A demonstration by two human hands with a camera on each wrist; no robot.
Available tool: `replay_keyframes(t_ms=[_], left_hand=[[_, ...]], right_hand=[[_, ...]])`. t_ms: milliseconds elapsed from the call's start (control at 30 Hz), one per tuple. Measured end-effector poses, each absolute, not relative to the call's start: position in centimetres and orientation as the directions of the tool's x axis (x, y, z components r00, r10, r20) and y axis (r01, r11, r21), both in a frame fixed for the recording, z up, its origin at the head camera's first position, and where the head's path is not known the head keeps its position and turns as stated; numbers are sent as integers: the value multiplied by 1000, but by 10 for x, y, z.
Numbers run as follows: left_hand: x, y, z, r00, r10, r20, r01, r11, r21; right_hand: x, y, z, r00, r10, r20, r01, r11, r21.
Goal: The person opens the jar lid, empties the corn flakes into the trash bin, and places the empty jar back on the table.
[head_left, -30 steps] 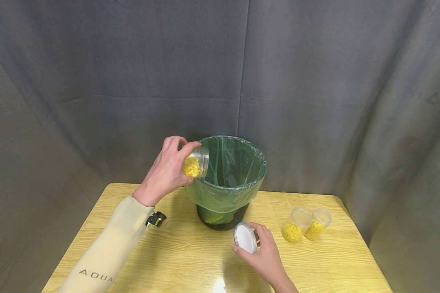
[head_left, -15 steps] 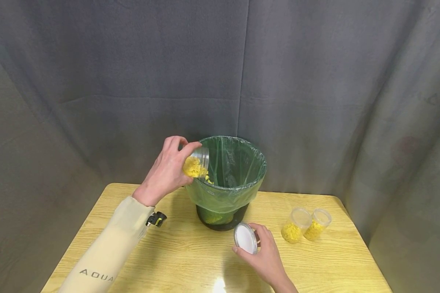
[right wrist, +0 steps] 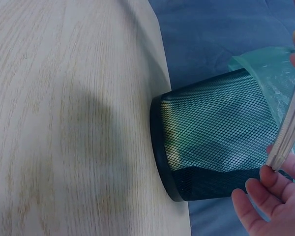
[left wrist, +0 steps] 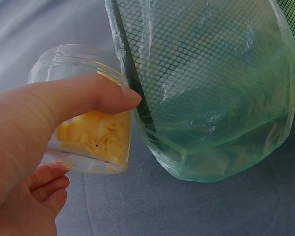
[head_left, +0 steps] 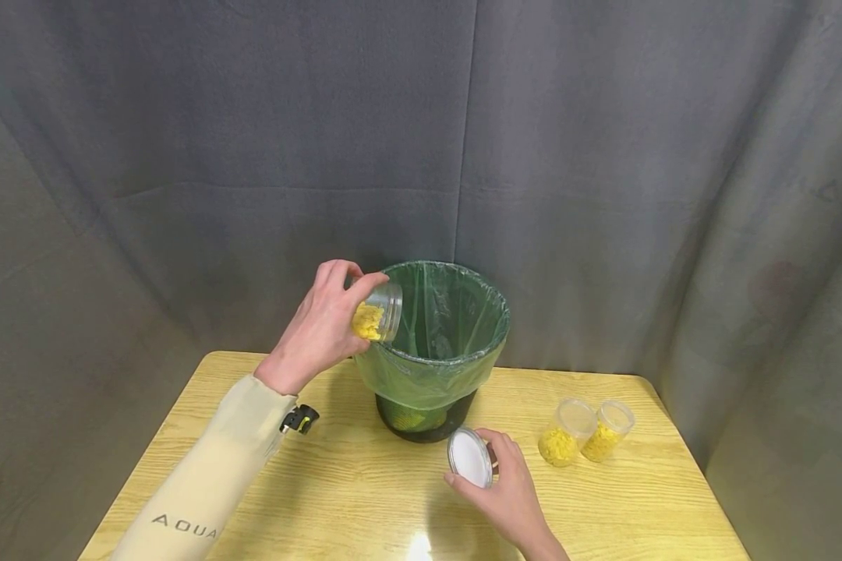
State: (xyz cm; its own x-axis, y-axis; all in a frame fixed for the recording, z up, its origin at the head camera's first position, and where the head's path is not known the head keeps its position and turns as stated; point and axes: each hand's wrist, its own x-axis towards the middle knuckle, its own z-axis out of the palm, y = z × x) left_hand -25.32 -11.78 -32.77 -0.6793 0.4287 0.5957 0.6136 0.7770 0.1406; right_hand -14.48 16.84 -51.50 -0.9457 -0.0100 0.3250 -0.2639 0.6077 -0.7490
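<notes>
My left hand (head_left: 319, 323) grips a clear jar (head_left: 390, 308) tipped on its side, its mouth facing right over the near-left rim of a waste bin (head_left: 424, 430). Yellow bits (head_left: 368, 321) lie along the jar's lower side. In the left wrist view, the thumb crosses the jar (left wrist: 103, 152) close to the bin's rim. My right hand (head_left: 508, 495) pinches a round lid (head_left: 468, 458), white inside, by its edge. It is held in front of the bin, above the table. The right wrist view has this lid (right wrist: 285, 140) edge-on.
A green bag (head_left: 428, 382) lines the mesh bin and folds over its rim. Two clear jars with yellow bits, one (head_left: 567, 432) left of the other (head_left: 608, 431), stand on the wooden table (head_left: 365, 499) at right. A grey curtain (head_left: 288, 140) hangs behind.
Half a second ago yellow bits were falling from the jar's mouth into the bin; now none show there. The jar has shifted very slightly right. My right hand and the lid stay put.
</notes>
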Motion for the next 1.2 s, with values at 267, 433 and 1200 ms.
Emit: replay_keyframes(t_ms=[267,433,1200], left_hand=[[-254,-117,-327,-664,448,599,629,767,125],[-254,-117,-327,-662,458,593,633,766,114],[-254,-119,-325,-657,480,581,640,763,93]], right_hand=[[-144,168,-516,-948,-7,319,-255,615,-746],[-144,168,-515,-947,-7,321,-256,618,-743],[-144,168,-515,-947,-12,320,-258,617,-743]])
